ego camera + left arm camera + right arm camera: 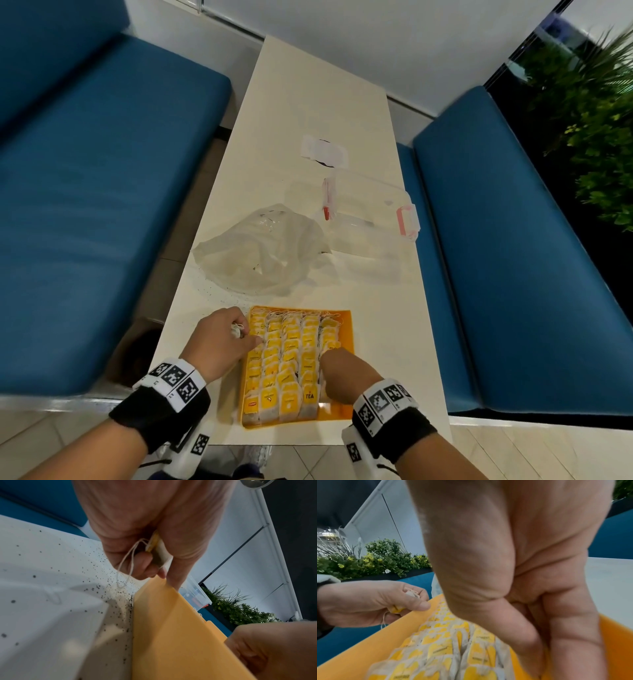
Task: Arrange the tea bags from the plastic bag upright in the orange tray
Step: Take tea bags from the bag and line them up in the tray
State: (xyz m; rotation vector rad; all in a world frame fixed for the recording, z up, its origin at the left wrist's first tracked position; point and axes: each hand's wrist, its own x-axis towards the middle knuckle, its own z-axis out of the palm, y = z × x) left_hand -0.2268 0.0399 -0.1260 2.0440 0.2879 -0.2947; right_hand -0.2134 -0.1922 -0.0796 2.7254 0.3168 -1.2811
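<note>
The orange tray (347, 329) lies near the table's front edge, filled with rows of upright yellow-tagged tea bags (291, 359). My left hand (239, 334) rests at the tray's left rim and grips a tea bag (159, 551) whose string (123, 572) dangles below. My right hand (334, 363) points down into the tray's right column. Its thumb and fingers (565, 642) run straight down between the tea bags (440, 649) and the right wall, and the tips are hidden. The crumpled plastic bag (260, 253) lies beyond the tray.
A clear lidded box (370, 212) with pink clips stands behind the bag, and a white packet (323, 150) lies further back. Tea dust (120, 601) speckles the table left of the tray. Blue benches (102, 205) flank the narrow table.
</note>
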